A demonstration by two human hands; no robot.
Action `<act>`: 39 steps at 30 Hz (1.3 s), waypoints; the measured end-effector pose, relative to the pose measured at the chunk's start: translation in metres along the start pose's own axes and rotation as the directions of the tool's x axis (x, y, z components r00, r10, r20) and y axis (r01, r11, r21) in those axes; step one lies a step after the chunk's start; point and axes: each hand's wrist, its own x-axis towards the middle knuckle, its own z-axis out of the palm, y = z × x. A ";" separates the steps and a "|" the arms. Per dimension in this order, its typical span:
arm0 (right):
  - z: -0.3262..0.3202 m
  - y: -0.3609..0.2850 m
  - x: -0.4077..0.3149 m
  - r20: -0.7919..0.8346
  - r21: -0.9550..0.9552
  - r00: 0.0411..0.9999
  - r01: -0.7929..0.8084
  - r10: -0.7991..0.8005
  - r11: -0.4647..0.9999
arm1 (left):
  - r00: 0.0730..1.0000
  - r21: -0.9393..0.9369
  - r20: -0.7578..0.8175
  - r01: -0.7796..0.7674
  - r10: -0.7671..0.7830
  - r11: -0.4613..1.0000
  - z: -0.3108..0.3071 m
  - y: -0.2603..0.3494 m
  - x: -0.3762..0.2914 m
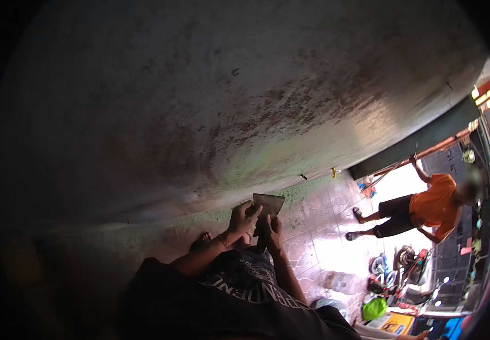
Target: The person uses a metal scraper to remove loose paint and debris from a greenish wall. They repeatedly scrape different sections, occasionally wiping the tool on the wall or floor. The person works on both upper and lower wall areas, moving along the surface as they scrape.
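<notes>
In front of my torso is a flat tool with a wide, flared blade, apparently a scraper (269,205). My right hand (273,233) is wrapped around its lower part, with the thumb up near the base of the blade. The fingers of my left hand (243,220) hold the blade's left side. Most of the handle is hidden by my right hand. A stained, peeling plaster wall (270,114) rises close ahead, and the blade's far edge appears near its foot without clear contact.
A person in an orange shirt (434,206) stands to the right, one hand on a pole. A yellow tap (334,172) juts from the wall. Beyond are a motorcycle (419,267), a large clear bottle (346,282) and a green bag (374,308) on paving (308,242).
</notes>
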 end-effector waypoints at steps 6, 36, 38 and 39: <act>-0.002 -0.027 0.038 0.172 0.167 0.979 0.081 -0.109 0.983 | 0.908 -0.105 -0.384 -0.222 0.167 0.969 0.030 0.005 0.025; 0.018 0.017 0.126 0.196 0.180 0.897 0.365 -0.397 0.914 | 0.767 0.057 -0.588 -0.276 0.255 0.960 0.038 -0.007 0.077; 0.021 0.013 0.130 0.173 0.230 0.885 0.390 -0.431 0.892 | 0.767 0.003 -0.596 -0.291 0.236 0.957 0.035 0.001 0.079; 0.022 0.010 0.131 0.196 0.198 0.884 0.389 -0.425 0.900 | 0.758 0.030 -0.593 -0.317 0.272 0.948 0.033 0.006 0.080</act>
